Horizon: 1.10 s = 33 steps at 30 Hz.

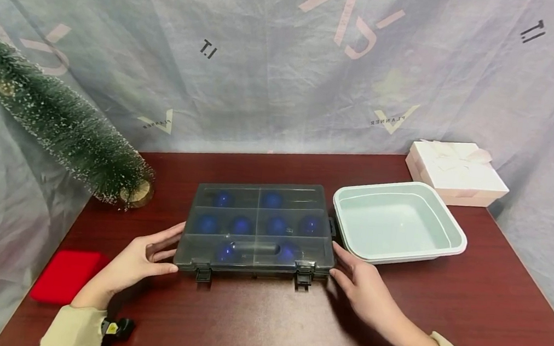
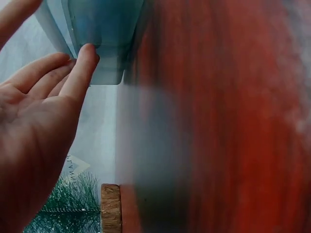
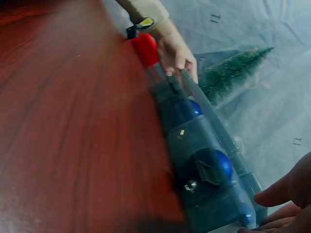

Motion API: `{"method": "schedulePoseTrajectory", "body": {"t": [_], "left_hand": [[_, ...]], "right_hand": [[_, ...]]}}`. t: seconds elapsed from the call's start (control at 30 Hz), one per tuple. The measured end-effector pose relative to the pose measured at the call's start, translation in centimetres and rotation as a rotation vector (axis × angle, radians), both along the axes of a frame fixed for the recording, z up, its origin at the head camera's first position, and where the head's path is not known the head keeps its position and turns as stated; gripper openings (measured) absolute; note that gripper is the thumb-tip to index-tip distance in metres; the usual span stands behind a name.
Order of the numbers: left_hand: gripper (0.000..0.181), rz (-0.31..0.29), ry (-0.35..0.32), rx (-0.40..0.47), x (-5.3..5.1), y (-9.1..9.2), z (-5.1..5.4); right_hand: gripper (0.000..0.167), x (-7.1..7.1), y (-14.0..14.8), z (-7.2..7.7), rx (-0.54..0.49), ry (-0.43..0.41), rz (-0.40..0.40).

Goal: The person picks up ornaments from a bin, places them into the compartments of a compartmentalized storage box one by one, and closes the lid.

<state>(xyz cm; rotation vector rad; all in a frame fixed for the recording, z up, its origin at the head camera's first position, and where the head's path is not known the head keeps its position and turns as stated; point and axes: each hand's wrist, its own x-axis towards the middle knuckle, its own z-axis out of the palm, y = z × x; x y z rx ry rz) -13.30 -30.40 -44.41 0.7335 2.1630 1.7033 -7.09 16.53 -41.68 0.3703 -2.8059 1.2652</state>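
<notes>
A dark see-through case (image 1: pixel 257 226) with round blue balls (image 1: pixel 241 225) in its compartments lies in front of me, with two black latches (image 1: pixel 304 277) on its near edge. At the case's left end, the fingertips and thumb of my left hand (image 1: pixel 133 262) hold the edge. My right hand (image 1: pixel 370 291) holds the other end near its front corner. In the left wrist view, the left hand (image 2: pixel 43 111) reaches up to the end of the case. From the right wrist view, the right hand (image 3: pixel 286 199) is at the case edge, partly cut off.
To the right stands a pale green basin (image 1: pixel 401 228), close to the case, with a white box (image 1: pixel 469 176) with a ribbon behind it. A small artificial tree (image 1: pixel 68 127) leans at the left. A red item (image 1: pixel 70 276) lies beside my left wrist. Printed cloth (image 1: pixel 265 84) hangs behind the table.
</notes>
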Motion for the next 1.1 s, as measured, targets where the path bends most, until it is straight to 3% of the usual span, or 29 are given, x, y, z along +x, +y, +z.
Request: {"method": "schedulePoseTrajectory", "body": {"t": [0.17, 0.37, 0.63, 0.77, 0.87, 0.93, 1.1], "left_hand": [[0.085, 0.000, 0.025, -0.021, 0.1, 0.3, -0.1], [0.082, 0.047, 0.025, -0.096, 0.4, 0.8, 0.2], [0.074, 0.111, -0.072, -0.153, 1.0, 1.1, 0.6], [0.073, 0.110, -0.067, -0.167, 0.9, 1.2, 0.7], [0.072, 0.105, -0.036, -0.217, 0.9, 1.3, 1.2], [0.073, 0.116, 0.021, -0.292, 1.0, 1.5, 1.8], [0.077, 0.206, 0.274, -0.657, 1.8, 3.0, 4.9]], "right_hand": [[0.055, 0.1, -0.1, -0.6, 0.046, 0.044, -0.016], [0.054, 0.1, 0.0, -0.7, 0.061, 0.071, -0.024], [0.053, -0.1, 0.2, -0.9, 0.004, 0.035, -0.008], [0.052, -0.3, 0.2, -1.0, -0.011, 0.019, 0.003], [0.053, -0.4, 0.2, -1.0, -0.008, 0.017, 0.001], [0.053, -0.4, 0.1, -1.0, -0.020, 0.015, -0.002], [0.054, -0.4, -0.1, -1.3, -0.059, 0.015, -0.012]]}}
